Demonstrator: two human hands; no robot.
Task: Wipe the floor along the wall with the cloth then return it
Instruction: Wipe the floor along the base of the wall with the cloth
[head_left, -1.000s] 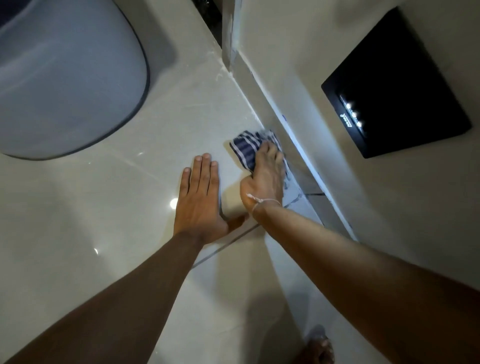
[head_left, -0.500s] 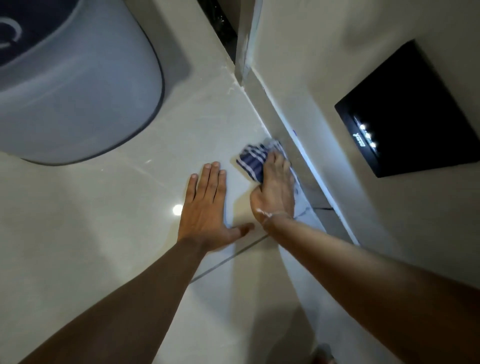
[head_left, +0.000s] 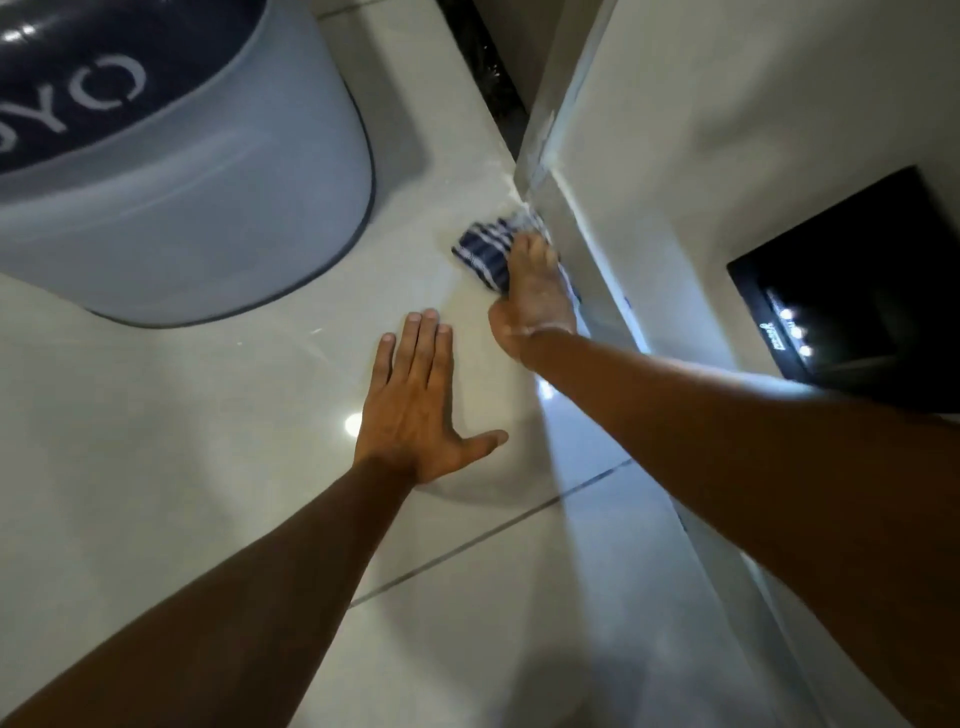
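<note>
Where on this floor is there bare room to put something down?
Bare tile lies near the camera, between the two forearms below the grout line, and left of the left hand under the grey tub. It is crowded by the wall, where the right hand presses the cloth.

The right hand (head_left: 532, 296) presses a blue striped cloth (head_left: 485, 252) flat on the tiled floor (head_left: 208, 467) against the wall (head_left: 675, 130), near its corner; the left hand (head_left: 415, 410) lies spread on the floor beside it, a grey tub (head_left: 182, 197) beyond
</note>
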